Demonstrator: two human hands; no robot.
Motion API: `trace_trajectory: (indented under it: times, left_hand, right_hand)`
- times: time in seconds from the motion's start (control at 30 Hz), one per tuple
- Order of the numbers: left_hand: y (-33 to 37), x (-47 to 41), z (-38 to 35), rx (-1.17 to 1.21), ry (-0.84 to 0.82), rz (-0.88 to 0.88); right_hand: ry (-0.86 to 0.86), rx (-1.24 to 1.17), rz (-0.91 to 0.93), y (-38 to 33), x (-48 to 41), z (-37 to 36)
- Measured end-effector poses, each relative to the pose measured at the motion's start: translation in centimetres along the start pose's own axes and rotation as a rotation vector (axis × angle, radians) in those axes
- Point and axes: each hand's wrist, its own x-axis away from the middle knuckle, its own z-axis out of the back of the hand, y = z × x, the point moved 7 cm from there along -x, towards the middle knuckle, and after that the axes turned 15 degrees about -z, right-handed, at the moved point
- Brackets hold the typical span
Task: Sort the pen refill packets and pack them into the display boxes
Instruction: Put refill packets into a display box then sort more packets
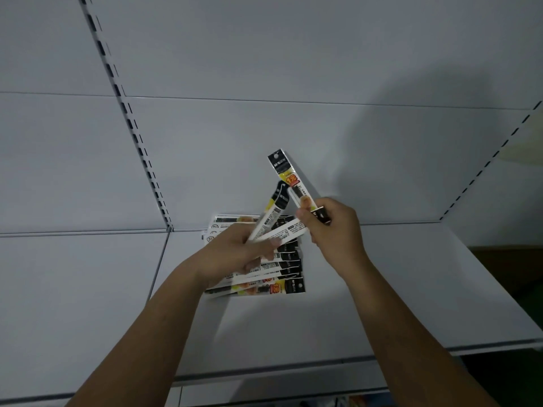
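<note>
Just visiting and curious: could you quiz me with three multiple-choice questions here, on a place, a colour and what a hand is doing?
1. The pile of packets lies: A) on the white shelf B) in a box C) on the floor
2. The top end of the packet in the right hand is: A) green B) black C) pink
3. The left hand is: A) lying flat B) pointing C) gripping loose packets
Answers: 1 A, it rests on the shelf; 2 B, its header is black; 3 C, it clasps them.

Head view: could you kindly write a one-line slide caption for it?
Left hand holds refill packets, right hand pinches a single packet, above a pile on the white shelf.
</note>
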Motion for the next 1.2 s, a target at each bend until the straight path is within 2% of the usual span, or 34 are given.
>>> trace_trajectory:
  times: [0.13,0.3,0.43,0.53,0.6,0.77,0.9,1.07,1.2]
  left_hand:
    - [-0.4,0.1,-0.8,0.126,-0.042,-0.003]
    - [-0.5,-0.1,0.3,0.260,0.116,-0.092]
    - [0.3,-0.8,0.4,0.473,0.268,-0.057]
    - [0.8,-1.3,0.2,0.418,0.353,-0.084]
    - [1.1,-1.3,-0.3,0.324,0.350,-0.102]
    - [1.5,-1.4,-1.4,0.333,0.386,-0.142]
    - [1.7,-1.0,-1.1,0.197,0.457,-0.128]
    - [2.6,-0.6,0.3,0.042,0.499,-0.232]
    - [2.2,0.3,3.0,-0.090,0.559,-0.307]
  right_hand:
    - [-0.034,-0.100,-0.110,1.0,0.0,-0.8]
    - [-0.079,-0.182,-0.194,1.9,0.6,-0.5]
    - [-0.146,-0.190,-0.230,1.7,1.6,-1.5]
    - [-0.213,-0.200,-0.228,1.2,2.3,-2.6]
    - [-0.277,-0.239,-0.208,0.8,2.8,-3.5]
    - [-0.325,-0.084,-0.105,0.2,3.3,-5.0]
    - [-0.236,-0.091,-0.104,0.2,3.0,-5.1]
    - [-0.159,-0.081,-0.035,0.4,2.7,-5.0]
    - [-0.157,0.132,0.047,1.0,2.3,-5.0]
